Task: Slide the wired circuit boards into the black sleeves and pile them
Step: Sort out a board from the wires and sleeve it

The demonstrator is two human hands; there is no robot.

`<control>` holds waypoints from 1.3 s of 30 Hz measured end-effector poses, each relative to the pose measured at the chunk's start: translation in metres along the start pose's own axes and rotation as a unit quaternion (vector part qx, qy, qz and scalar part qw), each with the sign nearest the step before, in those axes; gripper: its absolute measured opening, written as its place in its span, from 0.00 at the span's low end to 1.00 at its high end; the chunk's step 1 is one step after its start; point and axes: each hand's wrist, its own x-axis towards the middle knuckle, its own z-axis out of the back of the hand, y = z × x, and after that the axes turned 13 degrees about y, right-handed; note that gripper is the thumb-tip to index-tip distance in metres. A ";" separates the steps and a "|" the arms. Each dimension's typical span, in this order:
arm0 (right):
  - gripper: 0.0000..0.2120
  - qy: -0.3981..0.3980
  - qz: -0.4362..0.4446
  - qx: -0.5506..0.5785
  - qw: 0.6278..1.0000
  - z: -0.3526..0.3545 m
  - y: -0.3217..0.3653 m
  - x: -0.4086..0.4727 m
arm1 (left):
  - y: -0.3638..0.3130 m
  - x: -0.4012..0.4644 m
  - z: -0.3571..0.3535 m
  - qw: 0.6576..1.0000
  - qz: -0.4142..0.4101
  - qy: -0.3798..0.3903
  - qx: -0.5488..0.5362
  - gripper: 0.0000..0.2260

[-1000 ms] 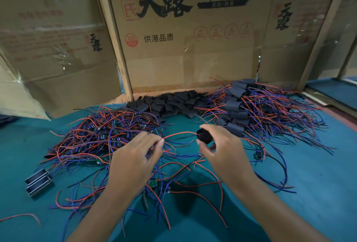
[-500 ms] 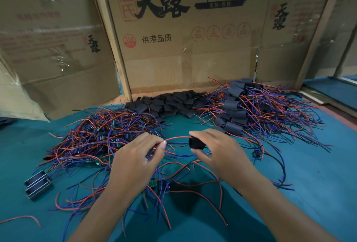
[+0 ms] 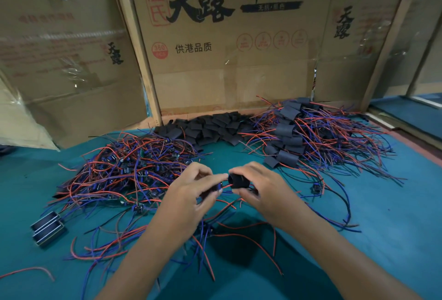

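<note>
Fingers of right hand [image 3: 260, 191] curl around black sleeve [image 3: 239, 181]; left hand [image 3: 191, 194] pinches red wire [image 3: 226, 186] at its mouth.

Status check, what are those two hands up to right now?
Right hand grips black sleeve. Left hand pinches wired board, red wire entering sleeve mouth. Nothing in the way.

A teal-covered table [image 3: 382, 216] runs back to printed cardboard panels [image 3: 229, 60]; pale wooden posts [image 3: 136, 43] divide them; light stays dim.

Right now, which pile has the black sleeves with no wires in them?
The middle pile of empty black sleeves by the cardboard; the right pile has wires poking out.
</note>
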 end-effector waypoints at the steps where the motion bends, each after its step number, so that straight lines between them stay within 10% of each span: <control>1: 0.15 0.005 0.002 -0.005 1.000 -0.001 0.000 0.000 | 0.000 0.000 -0.001 1.000 -0.002 -0.001 0.004 0.15; 39: 0.11 0.026 0.011 -0.020 0.999 -0.008 0.003 -0.003 | 0.003 -0.001 -0.021 0.989 0.046 -0.042 -0.136 0.12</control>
